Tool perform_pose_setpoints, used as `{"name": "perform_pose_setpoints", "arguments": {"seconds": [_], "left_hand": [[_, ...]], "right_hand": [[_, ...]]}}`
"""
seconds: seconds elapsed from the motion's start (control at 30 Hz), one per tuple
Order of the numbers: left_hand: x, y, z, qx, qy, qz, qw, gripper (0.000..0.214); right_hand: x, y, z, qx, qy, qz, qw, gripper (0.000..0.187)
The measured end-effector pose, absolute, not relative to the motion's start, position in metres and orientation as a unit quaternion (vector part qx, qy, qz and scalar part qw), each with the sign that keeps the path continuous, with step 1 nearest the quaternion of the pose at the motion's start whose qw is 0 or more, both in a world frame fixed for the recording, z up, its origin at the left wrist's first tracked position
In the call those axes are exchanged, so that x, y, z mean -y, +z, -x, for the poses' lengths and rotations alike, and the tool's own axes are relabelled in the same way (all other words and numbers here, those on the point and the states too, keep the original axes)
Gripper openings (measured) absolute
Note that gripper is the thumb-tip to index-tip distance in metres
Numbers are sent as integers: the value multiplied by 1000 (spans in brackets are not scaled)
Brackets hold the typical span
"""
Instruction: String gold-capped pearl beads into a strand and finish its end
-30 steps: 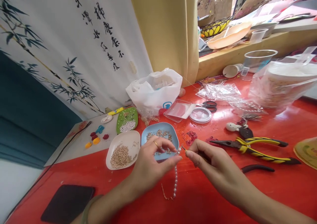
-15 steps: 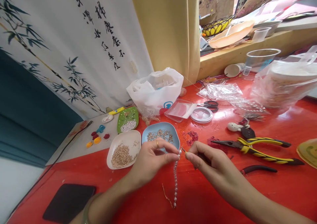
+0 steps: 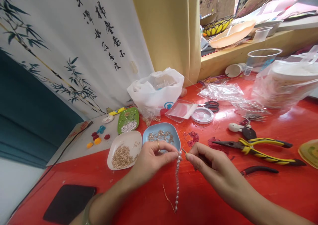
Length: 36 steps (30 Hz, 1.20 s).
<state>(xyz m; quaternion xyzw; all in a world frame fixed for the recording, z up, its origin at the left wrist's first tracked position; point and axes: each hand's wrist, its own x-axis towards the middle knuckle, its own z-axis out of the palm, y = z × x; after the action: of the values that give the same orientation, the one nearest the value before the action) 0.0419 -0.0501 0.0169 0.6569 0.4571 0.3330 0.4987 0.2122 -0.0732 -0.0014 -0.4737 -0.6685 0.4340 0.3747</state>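
My left hand [image 3: 156,157], a ring on one finger, pinches the top end of a strand of pearl-like beads [image 3: 177,182] between thumb and fingertips. The strand hangs down over the red table, with a thin gold chain [image 3: 168,198] at its lower end. Facing it from the right, my right hand [image 3: 211,160] is closed on a thin pointed tool [image 3: 184,151], whose tip is close to the strand's top. Most of that tool is hidden in the palm, so its kind is unclear. Just behind my left hand is a blue dish [image 3: 177,137] with gold and clear beads.
A white dish [image 3: 111,152] of small gold beads and a green dish [image 3: 121,120] of white beads stand left. Right lie yellow-black pliers [image 3: 268,152], another dark-handled tool [image 3: 260,169] and scissors [image 3: 212,106]. A plastic bag [image 3: 156,89] stands behind; a black pad [image 3: 68,203] lies front left.
The bead strand has swung slightly to the right and its lower end hangs a little lower. Both hands stay almost in place with the same grips.
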Motion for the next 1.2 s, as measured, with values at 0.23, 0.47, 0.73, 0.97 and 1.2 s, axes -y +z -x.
{"name": "perform_pose_setpoints", "arguments": {"seconds": [0.23,0.47,0.73,0.97,1.2], "left_hand": [[51,16,-43,-482,330,-655,480,10],[51,16,-46,-494,325,-648,480,7],[52,17,-47,-506,314,-642,482,9],[52,17,-48,-524,292,-662,449,6],[54,13,-48,-528,290,-685,410,5]], "right_hand": [[73,-2,-213,686,390,487,373,25],[74,-1,-212,703,350,501,365,25],[75,-2,-211,710,325,507,365,25],[75,-3,-210,712,328,501,366,24],[76,-7,-212,739,265,509,352,20]]}}
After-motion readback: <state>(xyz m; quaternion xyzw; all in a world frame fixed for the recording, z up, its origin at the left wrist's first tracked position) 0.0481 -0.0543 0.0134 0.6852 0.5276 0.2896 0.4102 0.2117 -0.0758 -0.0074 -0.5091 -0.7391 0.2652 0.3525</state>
